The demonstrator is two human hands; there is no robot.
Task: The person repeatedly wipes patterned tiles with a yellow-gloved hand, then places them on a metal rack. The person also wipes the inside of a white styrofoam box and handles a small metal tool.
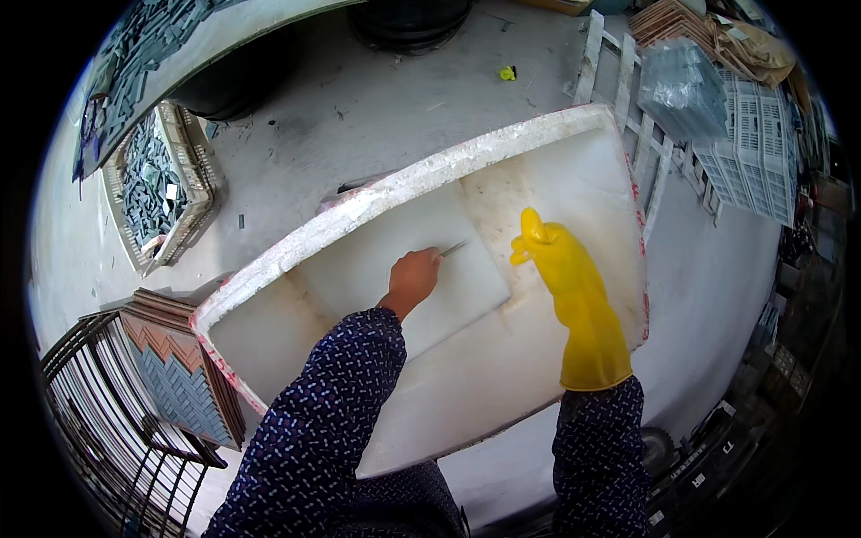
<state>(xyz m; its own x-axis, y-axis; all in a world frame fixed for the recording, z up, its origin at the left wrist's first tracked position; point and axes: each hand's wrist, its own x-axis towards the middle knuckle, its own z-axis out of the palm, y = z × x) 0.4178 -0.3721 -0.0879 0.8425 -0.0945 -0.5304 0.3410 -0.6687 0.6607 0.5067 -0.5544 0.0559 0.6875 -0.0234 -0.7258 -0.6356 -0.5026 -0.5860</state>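
Note:
My bare left hand (pixel 414 281) is closed around a thin, pointed metal tool (pixel 454 248), its tip angled up and to the right. Under it lies a pale, flat rectangular sheet (pixel 377 235) inside a large white foam box (pixel 421 184) with a rough, thick rim. To the right, over the stained inside of the box, my right hand (pixel 558 260) wears a long yellow rubber glove. Its fingers are curled in; whether something sits between them is hidden. Both forearms have dark patterned sleeves.
At left stands a crate (pixel 193 170) of small grey strips, with more strips on a board (pixel 211 40) above. Stacked herringbone-patterned tile panels (pixel 179 377) lean by a black wire rack (pixel 99 386). Right are a white pallet (pixel 659 170), plastic-wrapped sheets (pixel 683 88) and white crates (pixel 749 139).

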